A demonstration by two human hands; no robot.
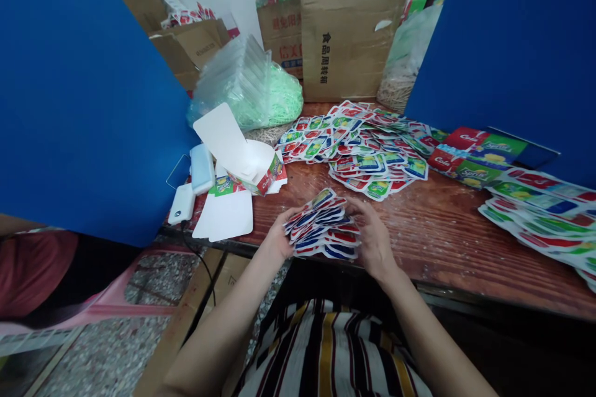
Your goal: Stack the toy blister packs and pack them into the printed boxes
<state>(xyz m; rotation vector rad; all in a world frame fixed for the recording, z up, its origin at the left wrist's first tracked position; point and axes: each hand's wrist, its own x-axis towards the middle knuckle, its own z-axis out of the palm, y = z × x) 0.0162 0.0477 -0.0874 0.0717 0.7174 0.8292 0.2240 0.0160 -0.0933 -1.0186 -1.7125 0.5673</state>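
Between my two hands, over the table's front edge, is a thick stack of small printed packets (322, 226) in red, blue and white. My left hand (282, 232) is closed round the stack's left side. On the right side my right hand (375, 239) curves along the stack, slightly blurred, and whether its fingers press on the packets is hard to make out. Beyond the hands lies a spread pile of similar packets (358, 149) in red, green and blue. Strips of joined packets (549, 211) overlap at the table's right.
The brown wooden table (447, 236) runs across. At left lie white cards (228, 217), an open printed carton (261, 167) and a white device (181, 203) with a cable. Behind are plastic trays (237, 80), green shred (285, 96) and cardboard boxes (349, 43). Blue panels (512, 37) flank both sides.
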